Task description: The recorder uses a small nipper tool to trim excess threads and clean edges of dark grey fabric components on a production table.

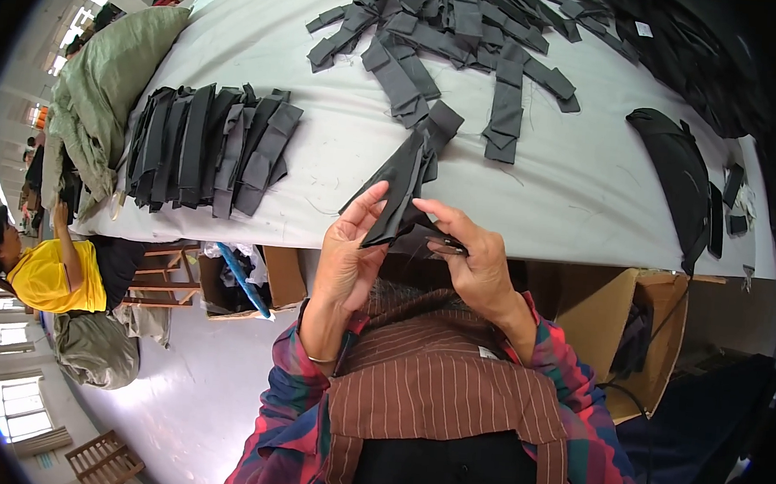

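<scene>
At the table's near edge, my left hand (351, 248) is closed on a folded dark grey fabric piece (398, 193), its thumb and fingers pinching the lower part. The piece stands tilted, with its upper end towards the pile. My right hand (472, 257) is closed at the right of the same piece, thumb and forefinger near its edge. Within its curled fingers lies a small dark, narrow tool (446, 242) that looks like thread snips; its shape is partly hidden. Beyond my hands is a loose pile of dark grey fabric strips (448, 21).
Stacked fabric strips (206, 148) lie in a row on the left of the white-covered table (321, 165). Black garment pieces (672, 163) lie right. Cardboard boxes (598, 324) stand under the table. A person in a yellow top (66, 278) is at far left, near a green sack (102, 87).
</scene>
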`<state>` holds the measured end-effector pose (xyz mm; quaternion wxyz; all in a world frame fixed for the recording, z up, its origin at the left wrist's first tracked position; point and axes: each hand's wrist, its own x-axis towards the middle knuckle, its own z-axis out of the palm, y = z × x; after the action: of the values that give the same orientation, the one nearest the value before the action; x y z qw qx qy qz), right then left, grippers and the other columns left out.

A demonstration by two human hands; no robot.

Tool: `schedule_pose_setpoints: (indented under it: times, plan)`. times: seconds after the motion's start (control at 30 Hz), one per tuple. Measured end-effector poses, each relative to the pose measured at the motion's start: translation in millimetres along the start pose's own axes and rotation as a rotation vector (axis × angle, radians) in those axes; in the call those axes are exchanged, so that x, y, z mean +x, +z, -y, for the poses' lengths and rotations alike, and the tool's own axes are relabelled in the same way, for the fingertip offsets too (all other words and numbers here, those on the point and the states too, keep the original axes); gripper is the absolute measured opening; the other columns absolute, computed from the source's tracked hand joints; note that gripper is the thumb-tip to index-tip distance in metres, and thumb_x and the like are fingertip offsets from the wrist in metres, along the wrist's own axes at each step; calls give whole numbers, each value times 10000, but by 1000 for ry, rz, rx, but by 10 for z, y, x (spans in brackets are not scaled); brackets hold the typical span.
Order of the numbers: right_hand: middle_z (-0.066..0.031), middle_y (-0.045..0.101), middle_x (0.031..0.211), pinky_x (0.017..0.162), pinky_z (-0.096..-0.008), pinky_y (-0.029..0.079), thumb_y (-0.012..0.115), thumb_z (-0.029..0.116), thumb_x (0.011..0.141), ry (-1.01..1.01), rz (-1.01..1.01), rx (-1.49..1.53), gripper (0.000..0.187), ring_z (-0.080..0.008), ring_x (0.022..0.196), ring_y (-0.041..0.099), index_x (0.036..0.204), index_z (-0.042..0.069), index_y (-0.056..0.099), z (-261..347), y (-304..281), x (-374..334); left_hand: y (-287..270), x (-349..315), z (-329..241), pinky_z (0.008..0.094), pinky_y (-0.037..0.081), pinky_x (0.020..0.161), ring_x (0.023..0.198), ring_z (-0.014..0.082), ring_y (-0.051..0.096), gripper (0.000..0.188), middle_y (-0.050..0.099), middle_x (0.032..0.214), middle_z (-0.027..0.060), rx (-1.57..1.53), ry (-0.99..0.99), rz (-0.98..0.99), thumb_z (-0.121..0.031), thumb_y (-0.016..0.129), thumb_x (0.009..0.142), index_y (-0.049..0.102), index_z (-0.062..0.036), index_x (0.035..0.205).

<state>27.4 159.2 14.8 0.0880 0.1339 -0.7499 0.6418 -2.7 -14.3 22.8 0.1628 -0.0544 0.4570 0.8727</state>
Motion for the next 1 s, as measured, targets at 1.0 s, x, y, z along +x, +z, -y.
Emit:
schedule_pose_setpoints:
  times: [1.0]
  plan:
    - [-56,467,968,700,-246,460,518,-171,703,95,-66,-157,457,-186,779,560,1063,67,667,41,-165,48,65,-21,-42,300,450,858,900,152,610,184,681,975,127,275,252,-53,13,685,782,611,5,950]
